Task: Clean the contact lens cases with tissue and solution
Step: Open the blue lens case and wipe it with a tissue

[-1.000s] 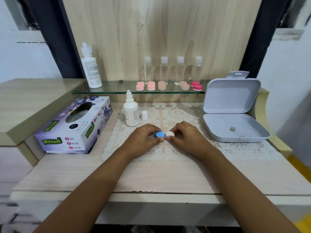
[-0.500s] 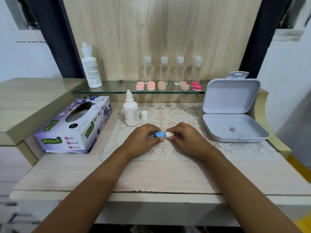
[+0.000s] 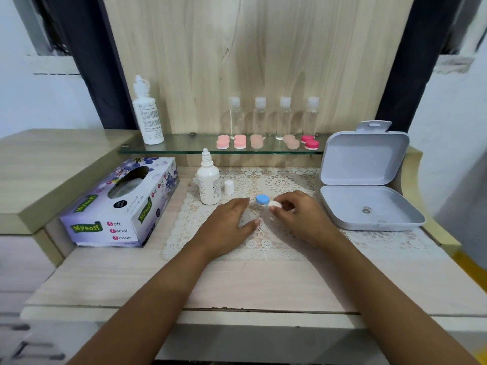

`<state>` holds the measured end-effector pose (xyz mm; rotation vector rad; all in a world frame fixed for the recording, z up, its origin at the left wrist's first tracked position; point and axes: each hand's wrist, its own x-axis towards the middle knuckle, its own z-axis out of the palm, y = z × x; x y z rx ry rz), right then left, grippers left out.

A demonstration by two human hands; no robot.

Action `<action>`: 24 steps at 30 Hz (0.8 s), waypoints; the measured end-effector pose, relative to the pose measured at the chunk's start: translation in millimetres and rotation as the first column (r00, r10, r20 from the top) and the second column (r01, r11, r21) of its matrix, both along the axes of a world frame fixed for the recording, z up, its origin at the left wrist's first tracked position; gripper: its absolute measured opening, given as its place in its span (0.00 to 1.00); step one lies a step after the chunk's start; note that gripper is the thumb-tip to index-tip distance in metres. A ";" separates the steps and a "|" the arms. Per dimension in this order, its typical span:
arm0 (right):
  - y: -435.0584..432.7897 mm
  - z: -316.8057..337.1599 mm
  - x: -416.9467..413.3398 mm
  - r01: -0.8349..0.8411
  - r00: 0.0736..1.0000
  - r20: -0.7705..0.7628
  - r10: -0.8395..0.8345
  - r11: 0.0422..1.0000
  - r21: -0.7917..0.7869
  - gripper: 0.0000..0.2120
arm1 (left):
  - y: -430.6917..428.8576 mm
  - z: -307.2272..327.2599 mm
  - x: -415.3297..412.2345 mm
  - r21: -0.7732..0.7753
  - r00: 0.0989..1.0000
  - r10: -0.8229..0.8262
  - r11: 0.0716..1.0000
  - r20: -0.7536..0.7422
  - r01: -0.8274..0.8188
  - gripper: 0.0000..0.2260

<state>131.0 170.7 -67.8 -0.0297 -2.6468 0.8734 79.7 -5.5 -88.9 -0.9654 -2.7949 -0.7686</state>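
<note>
A contact lens case sits on the lace mat (image 3: 263, 243), showing a blue cap (image 3: 262, 199) on its left well. My right hand (image 3: 297, 217) pinches the white cap (image 3: 274, 204) on the right side of the case. My left hand (image 3: 232, 219) lies flat on the mat just left of the case, fingers apart and off the blue cap. The small solution bottle (image 3: 208, 181) stands uncapped behind my left hand, its white cap (image 3: 229, 187) beside it. The purple tissue box (image 3: 121, 206) lies at the left.
An open grey box (image 3: 369, 201) rests at the right. On the glass shelf (image 3: 184, 148) stand a tall white bottle (image 3: 146, 111), several clear bottles (image 3: 272, 117) and several pink lens cases (image 3: 266, 142). A raised wooden ledge (image 3: 39, 164) borders the left.
My left hand has let go of the blue cap and slid back and left, flat onto the mat. My right hand still pinches the white cap, now slightly to the right.
</note>
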 end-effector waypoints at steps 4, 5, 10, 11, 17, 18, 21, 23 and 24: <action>4.4 16.6 -14.0 0.122 0.980 -0.151 -0.126 0.992 -0.038 0.12 | 1.1 -3.7 -2.4 -0.107 1.000 0.010 0.994 -0.006 -0.010 0.25; 4.7 22.5 -20.3 0.142 0.969 -0.195 -0.149 0.989 -0.047 0.11 | 1.0 -4.2 -3.0 -0.109 1.000 0.011 0.994 -0.005 -0.012 0.25; -0.5 48.7 -55.0 0.258 0.911 -0.332 -0.246 0.966 -0.006 0.14 | 0.9 -4.8 -3.4 -0.087 1.000 0.001 0.996 -0.018 -0.003 0.24; -2.1 51.1 -60.4 0.278 0.904 -0.339 -0.261 0.961 0.002 0.16 | 0.8 -4.9 -3.1 -0.086 1.000 0.001 0.996 -0.016 -0.002 0.24; -6.9 52.6 -86.0 0.367 0.902 -0.287 -0.322 0.923 0.116 0.17 | 0.8 -5.0 -3.6 -0.067 1.000 0.000 0.998 -0.007 -0.001 0.24; -7.7 53.7 -89.0 0.384 0.900 -0.274 -0.340 0.915 0.125 0.17 | 1.0 -4.8 -3.4 -0.068 1.000 0.000 0.998 -0.007 -0.001 0.24; -9.2 59.2 -95.3 0.424 0.891 -0.237 -0.386 0.896 0.135 0.17 | 1.2 -3.1 -1.8 -0.071 1.000 -0.004 0.997 -0.022 0.003 0.23; -8.9 61.9 -98.9 0.445 0.885 -0.221 -0.410 0.885 0.140 0.17 | 1.1 -2.3 -0.5 -0.072 1.000 -0.006 0.997 -0.027 0.004 0.23; -8.6 62.7 -100.6 0.451 0.883 -0.215 -0.417 0.881 0.142 0.17 | 1.0 -2.1 0.1 -0.072 1.000 -0.007 0.997 -0.030 0.005 0.23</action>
